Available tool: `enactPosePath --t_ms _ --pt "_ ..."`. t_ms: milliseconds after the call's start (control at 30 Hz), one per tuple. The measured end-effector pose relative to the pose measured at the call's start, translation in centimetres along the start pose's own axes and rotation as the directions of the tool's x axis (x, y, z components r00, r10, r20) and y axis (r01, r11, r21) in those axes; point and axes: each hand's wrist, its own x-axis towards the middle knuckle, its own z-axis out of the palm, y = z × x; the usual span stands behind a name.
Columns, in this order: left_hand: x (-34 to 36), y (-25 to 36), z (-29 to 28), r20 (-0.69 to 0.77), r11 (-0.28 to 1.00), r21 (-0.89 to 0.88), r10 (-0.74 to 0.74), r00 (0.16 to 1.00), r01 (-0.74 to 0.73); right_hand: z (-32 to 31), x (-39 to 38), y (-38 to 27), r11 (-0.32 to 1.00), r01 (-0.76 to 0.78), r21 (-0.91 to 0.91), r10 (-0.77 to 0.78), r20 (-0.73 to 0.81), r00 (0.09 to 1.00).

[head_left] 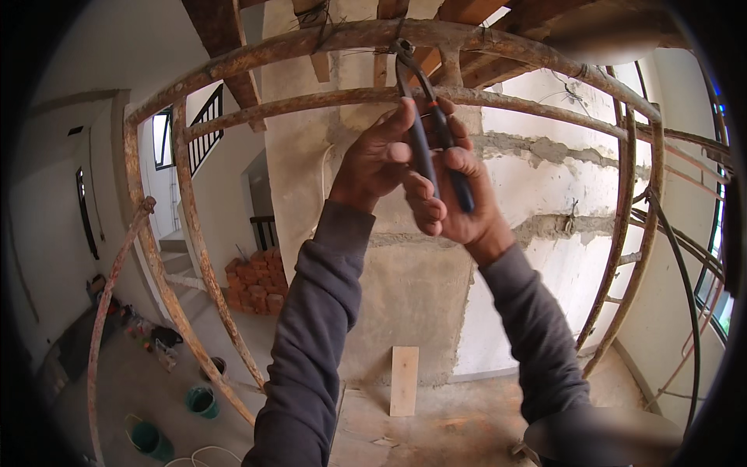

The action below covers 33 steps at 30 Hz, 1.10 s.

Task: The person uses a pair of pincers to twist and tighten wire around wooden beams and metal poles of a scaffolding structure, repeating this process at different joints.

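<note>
Both hands grip the pincers (424, 124) overhead: the left hand (381, 156) is curled around one handle and the right hand (455, 198) around the other. From the hands, the tool's head points to 12 o'clock, biting tie wire on the rusty bar (311, 39).

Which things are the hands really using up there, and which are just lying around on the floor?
In use: left hand, right hand, pincers, rusty scaffold bar, tie wire.
Lying about: green buckets, brick pile, wooden board.
</note>
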Motion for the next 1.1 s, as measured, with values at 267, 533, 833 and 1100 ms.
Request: enactPosePath --t_ms 267,533,833,1100 --pt "1.4 -0.1 3.8 -0.221 0.979 0.193 0.113 0.969 -0.071 7.2 -3.3 -2.6 0.423 -0.313 -0.850 -0.426 -0.491 0.760" --pt "1.4 -0.2 6.2 -0.500 0.925 0.379 0.194 0.844 0.012 7.5 -1.9 -1.2 -0.073 -0.549 -0.832 -0.541 -0.430 0.723" --pt "0.2 -0.2 5.7 -0.303 0.959 0.277 0.029 0.953 0.059 4.3 -3.2 -2.0 0.920 -0.031 -0.390 -0.114 -0.343 0.932" --pt "-0.5 -2.0 2.3 0.002 0.997 -0.059 0.049 0.999 -0.049 -1.4 -2.6 0.7 0.974 0.035 0.223 -0.032 -0.016 0.999"
